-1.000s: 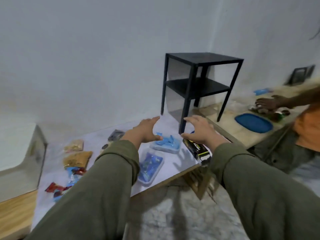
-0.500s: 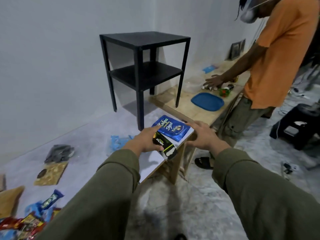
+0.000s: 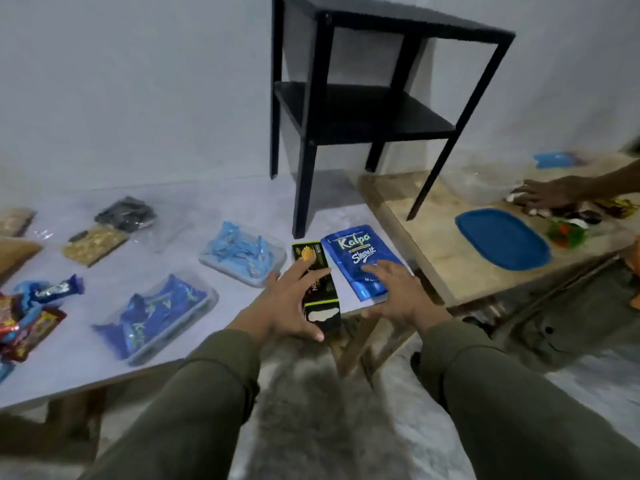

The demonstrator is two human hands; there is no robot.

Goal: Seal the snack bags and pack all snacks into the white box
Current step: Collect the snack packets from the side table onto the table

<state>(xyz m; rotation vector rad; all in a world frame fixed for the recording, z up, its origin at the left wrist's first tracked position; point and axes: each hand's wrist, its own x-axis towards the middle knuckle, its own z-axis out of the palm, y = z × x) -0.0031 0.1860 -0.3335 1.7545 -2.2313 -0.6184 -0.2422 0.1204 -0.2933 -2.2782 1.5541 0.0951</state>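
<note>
Shown at the near right corner of the pale grey tabletop (image 3: 180, 327): your left hand (image 3: 287, 306) lies with spread fingers across a narrow black snack carton with green trim (image 3: 313, 268), thumb against its near end, not yet closed round it. Your right hand (image 3: 398, 292), fingers straight and relaxed, rests flat on a glossy blue foil pouch lettered "Kalpa" (image 3: 356, 252), which lies just beside the carton. Judge the carton light and stiff: take it across its long sides, where the card should not buckle. Judge the pouch light, soft and slippery: pinch it at a sealed edge rather than the yielding middle. Two clear plastic bags of blue-wrapped snacks (image 3: 242, 254) (image 3: 162, 311) lie to the left and would likely sag when lifted. No white box is in view.
</note>
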